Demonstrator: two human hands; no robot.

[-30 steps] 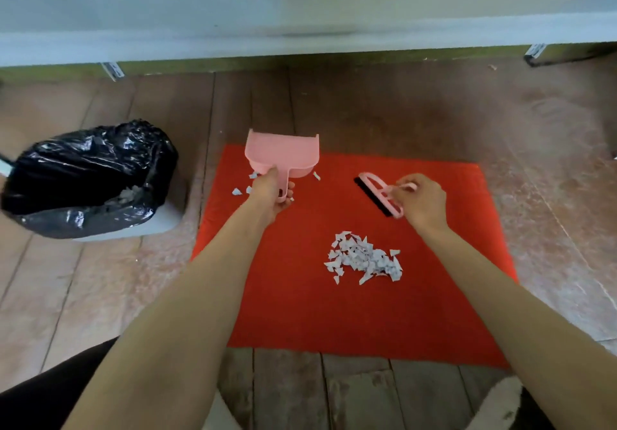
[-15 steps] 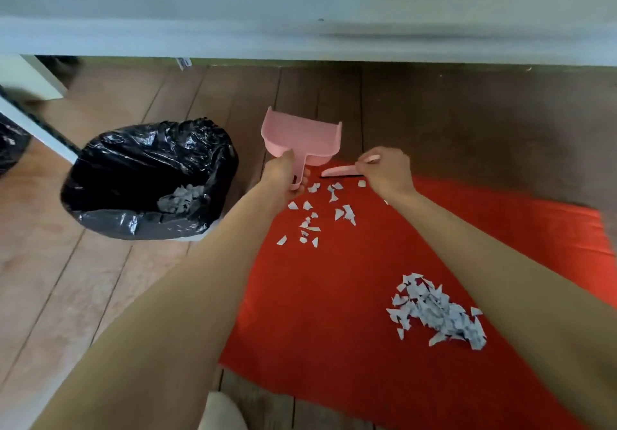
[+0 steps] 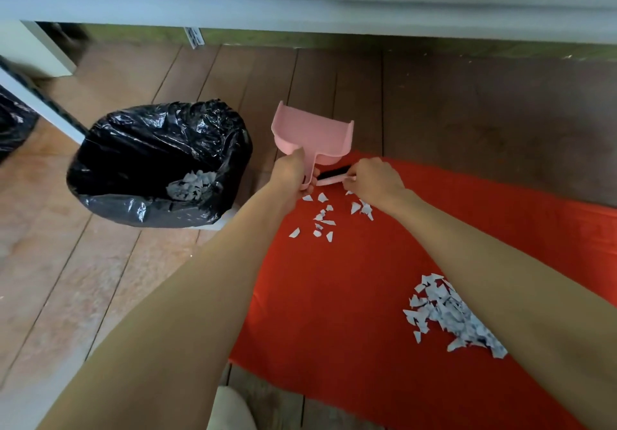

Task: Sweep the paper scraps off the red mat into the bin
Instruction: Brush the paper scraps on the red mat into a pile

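Observation:
A red mat point(image 3: 350, 296) lies on the wooden floor. My left hand point(image 3: 290, 172) grips the handle of a pink dustpan point(image 3: 314, 136) at the mat's far left corner. Beside it, my right hand point(image 3: 377, 179) holds a small pink brush with black bristles point(image 3: 332, 175), which lies close against the pan's handle. A few loose paper scraps point(image 3: 325, 216) are scattered just in front of both hands. A bigger heap of scraps point(image 3: 447, 313) sits on the mat near my right forearm. The bin with a black bag point(image 3: 160, 162) stands left of the mat, with scraps inside.
A white ledge or cabinet front point(image 3: 300, 2) runs across the top over the floor. A white post point(image 3: 40, 102) slants at the far left, behind the bin. A pale rounded object point(image 3: 230, 409) shows at the bottom edge.
The view has swung left, bringing the bin closer to centre. My right hand with the brush moved left, up against the dustpan handle. The dustpan stays at the mat's corner.

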